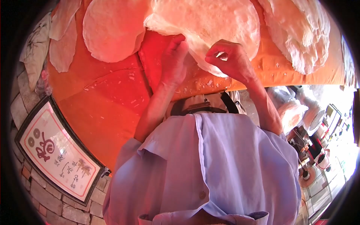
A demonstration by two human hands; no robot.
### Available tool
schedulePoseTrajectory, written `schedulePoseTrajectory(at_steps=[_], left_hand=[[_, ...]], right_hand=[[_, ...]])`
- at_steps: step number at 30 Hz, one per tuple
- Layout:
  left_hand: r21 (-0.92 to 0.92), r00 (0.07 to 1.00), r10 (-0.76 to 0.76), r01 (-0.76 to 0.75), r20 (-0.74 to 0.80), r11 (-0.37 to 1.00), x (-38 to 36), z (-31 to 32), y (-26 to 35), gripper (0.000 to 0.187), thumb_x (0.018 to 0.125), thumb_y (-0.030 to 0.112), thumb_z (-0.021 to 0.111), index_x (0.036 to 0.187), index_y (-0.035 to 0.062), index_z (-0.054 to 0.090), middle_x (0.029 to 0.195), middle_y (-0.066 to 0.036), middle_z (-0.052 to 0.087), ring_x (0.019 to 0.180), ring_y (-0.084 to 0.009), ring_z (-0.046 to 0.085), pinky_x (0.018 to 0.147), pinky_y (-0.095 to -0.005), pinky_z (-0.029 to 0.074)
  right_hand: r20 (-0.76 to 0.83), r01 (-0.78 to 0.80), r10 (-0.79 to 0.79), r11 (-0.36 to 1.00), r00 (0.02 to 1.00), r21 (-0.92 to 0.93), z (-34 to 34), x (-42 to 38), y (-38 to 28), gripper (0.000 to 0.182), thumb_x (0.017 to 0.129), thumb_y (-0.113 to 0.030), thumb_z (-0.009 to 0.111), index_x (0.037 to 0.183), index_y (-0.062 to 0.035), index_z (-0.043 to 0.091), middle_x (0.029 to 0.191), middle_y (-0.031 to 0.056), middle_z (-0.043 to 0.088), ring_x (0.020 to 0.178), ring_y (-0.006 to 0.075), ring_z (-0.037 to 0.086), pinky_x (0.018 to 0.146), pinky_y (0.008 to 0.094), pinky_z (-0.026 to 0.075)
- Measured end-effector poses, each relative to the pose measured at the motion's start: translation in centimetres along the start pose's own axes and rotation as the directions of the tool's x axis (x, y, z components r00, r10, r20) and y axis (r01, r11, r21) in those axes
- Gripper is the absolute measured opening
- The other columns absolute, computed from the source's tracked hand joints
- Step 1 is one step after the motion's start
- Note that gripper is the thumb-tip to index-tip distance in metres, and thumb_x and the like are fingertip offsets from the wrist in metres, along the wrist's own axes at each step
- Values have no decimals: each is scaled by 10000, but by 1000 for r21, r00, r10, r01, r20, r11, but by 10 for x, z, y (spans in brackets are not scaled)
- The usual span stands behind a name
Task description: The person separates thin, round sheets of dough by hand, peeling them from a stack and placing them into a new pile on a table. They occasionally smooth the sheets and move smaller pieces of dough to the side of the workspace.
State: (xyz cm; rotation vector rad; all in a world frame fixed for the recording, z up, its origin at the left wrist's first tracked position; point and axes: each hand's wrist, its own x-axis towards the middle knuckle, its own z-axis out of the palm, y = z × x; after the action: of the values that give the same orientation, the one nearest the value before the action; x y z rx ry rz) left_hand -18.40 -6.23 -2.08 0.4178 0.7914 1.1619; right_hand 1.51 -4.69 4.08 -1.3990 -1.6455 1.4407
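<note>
Thin, pale, round flatbread-like sheets lie on an orange-red covered table (105,112). The large sheet (221,18) at the top centre has a loose edge hanging between my hands. My left hand (175,56) is closed in a fist-like pinch at that sheet's left edge; whatever its fingers hold is hidden. My right hand (228,58) curls thumb and forefinger together over the sheet's lower edge, with a small gap showing inside the curl. Whether it grips the sheet is too small to tell. Small pale flakes are scattered on the cover below.
Another round sheet (110,30) lies to the left, and a layered pile (300,33) sits at the right. A framed sign with writing (56,150) stands at the lower left by a brick wall. Plastic bags (292,108) and clutter are at the right.
</note>
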Motion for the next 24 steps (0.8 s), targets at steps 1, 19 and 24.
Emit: schedulePoseTrajectory(at_steps=[1, 19, 24], left_hand=[[-5, 1000, 3, -3, -10, 1000, -1, -2, -2, 338, 937, 296, 607, 1177, 67, 542, 1109, -35, 631, 972, -172, 635, 851, -344, 544], [393, 981, 129, -62, -147, 917, -18, 25, 3, 398, 809, 115, 738, 1145, -1, 559, 1065, -47, 619, 1020, -136, 586, 882, -269, 471], [280, 965, -46, 120, -258, 953, -14, -40, -25, 310, 869, 124, 663, 1143, 8, 577, 1088, -48, 607, 996, -149, 585, 870, -290, 484]], right_hand=[[-1, 14, -14, 1000, 1000, -4, 0, -1, 0, 214, 728, -137, 761, 888, -23, 676, 859, 132, 653, 694, 242, 656, 634, 295, 532], [-225, -114, 116, 993, 968, 20, -7, 0, 0, 145, 827, -165, 678, 862, -27, 652, 711, 125, 656, 657, 233, 650, 598, 327, 500], [-182, -5, -110, 844, 977, -537, 26, 9, 18, 157, 810, -194, 650, 864, -63, 583, 708, 163, 645, 672, 354, 638, 559, 453, 478]])
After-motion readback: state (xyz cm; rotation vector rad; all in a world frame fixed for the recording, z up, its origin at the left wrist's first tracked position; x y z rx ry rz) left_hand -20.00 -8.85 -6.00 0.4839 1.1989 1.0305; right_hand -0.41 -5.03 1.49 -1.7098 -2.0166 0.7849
